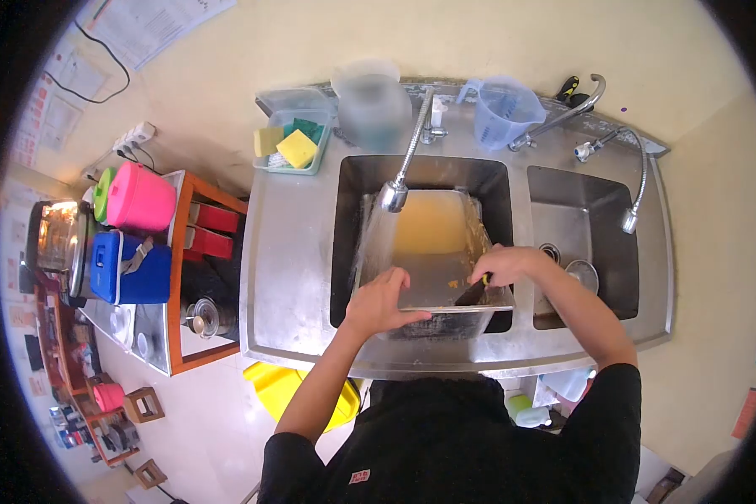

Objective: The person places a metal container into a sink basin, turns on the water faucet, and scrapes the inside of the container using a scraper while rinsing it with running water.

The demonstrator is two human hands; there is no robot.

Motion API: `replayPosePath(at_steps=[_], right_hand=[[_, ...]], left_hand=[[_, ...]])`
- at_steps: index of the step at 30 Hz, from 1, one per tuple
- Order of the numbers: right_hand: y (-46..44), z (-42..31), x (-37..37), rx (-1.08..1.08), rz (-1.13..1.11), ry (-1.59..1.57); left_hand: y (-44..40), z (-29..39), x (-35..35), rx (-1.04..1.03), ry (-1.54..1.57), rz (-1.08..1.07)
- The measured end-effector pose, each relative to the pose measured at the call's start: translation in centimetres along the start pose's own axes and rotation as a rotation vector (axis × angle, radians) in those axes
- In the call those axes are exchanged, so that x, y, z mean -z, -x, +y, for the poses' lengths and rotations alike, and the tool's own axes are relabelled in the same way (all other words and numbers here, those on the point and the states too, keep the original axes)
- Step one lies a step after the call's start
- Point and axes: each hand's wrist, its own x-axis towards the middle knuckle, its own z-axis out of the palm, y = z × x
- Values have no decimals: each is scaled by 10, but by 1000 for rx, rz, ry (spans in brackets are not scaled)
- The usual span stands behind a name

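Metal pan (430,290), rectangular, with yellowish flecks (455,283)

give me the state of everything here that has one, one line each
metal pan: in the left basin, tilted, near end raised
yellowish liquid: pooled at the pan's far end
left hand: gripping the pan's near rim
right hand: closed on the scraper
scraper: blade down inside the pan
left tap: seemingly running
right hose tap: no water visible
sponge tub: open, sponges inside
measuring jug: upright
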Motion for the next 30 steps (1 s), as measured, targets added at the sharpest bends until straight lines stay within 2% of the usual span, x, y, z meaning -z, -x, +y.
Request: replayPosePath(at_steps=[4, 7, 9, 13, 16, 18, 22, 26, 30], right_hand=[[-6, 6, -5, 47, -26, -25], [-41, -3, -25, 203, 54, -99], [-48, -12, -33, 204, 94, -102], [-34, 16, -32, 114, 157, -102], [9, 1, 1, 2, 133, 110], [8, 22, -10, 34, 143, 120], [-3, 20, -21, 151, 183, 45], [-55, -6, -49, 273, 180, -8], [-55, -17, -38, 275, 178, 87]], left_hand=[[-1, 0, 1, -3, 8, 15], [-2, -1, 0, -9, 26, 10], [-1, 0, 0, -12, 19, 23], [-1, 3, 3, 10, 18, 4], [-1, 0, 1, 10, 14, 23], [0, 0, 1, 9, 15, 29], [0, 2, 4, 5, 9, 32], [-1, 2, 1, 10, 39, 28], [-2, 1, 3, 15, 38, 44]])
